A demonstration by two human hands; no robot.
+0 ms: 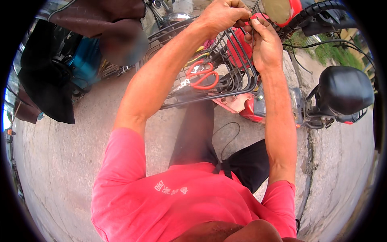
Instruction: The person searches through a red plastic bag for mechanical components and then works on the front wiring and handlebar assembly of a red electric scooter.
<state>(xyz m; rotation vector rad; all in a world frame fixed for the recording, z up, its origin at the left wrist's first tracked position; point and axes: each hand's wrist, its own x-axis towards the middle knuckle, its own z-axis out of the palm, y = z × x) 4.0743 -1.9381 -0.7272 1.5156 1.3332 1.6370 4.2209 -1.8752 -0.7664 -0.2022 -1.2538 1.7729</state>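
Both my hands meet above the far right edge of a black wire basket [238, 92]. My left hand [225, 15] is closed in a pinch, its fingertips against those of my right hand [267, 42], which is also closed. A small red bit [253, 17] shows between the fingertips; the fingers hide what it belongs to. Scissors [203, 76] with orange-red handles lie in the basket below my hands, their blades pointing toward the near left. Behind the basket's right side, next to my right wrist, is a red object [239, 49], partly covered by the bars.
A red-rimmed round part [278, 10] and a black ribbed tube [312, 14] stand at the upper right, with loose black cables. A black padded seat [346, 90] is at right. Vehicles with brown and black covers [46, 76] crowd the left. Concrete ground [92, 133] lies below.
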